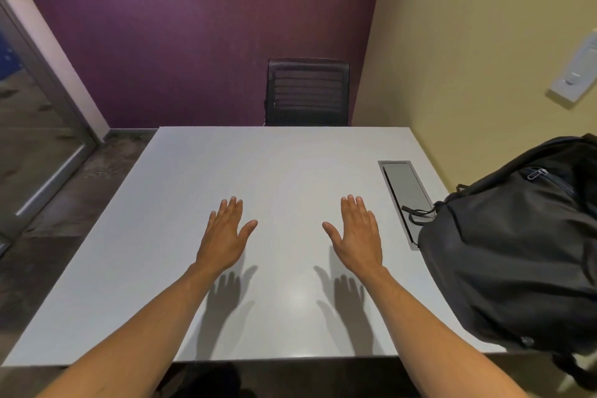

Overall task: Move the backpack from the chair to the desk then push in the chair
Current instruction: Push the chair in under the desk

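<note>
Resting on the desk [258, 171] right of both empty, flat-spread hands, left [223, 236] and right [358, 233], the black backpack [504, 255] looks delivered; whether the near chair is pushed in cannot be told.

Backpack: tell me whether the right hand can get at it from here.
Probably yes. The right hand hovers open over the desk, and the backpack sits just to its right with nothing between them.

Black backpack [513, 252] on desk's [274, 178] right edge; chair [307, 92] seemingly tucked in.
</note>
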